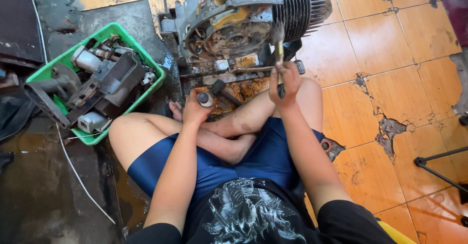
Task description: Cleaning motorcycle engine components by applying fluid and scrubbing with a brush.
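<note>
I sit cross-legged on the floor facing a grimy engine (pixel 243 17) with black cooling fins. My right hand (pixel 286 81) grips the handle of a hammer (pixel 279 46), whose metal head is raised against the engine's lower casing. Near my crossed ankles, my left hand (pixel 195 110) closes on a small grey cylindrical part (pixel 205 99) with a dark end. A second hammer (pixel 224 92) with a dark head lies on the oily floor between my hands.
A green plastic crate (pixel 156 73) full of dirty engine parts stands to the left. A white cable (pixel 78 173) trails over the wet dark floor. Cracked orange tiles (pixel 390 78) spread right, with black stand legs (pixel 438 168) at the edge.
</note>
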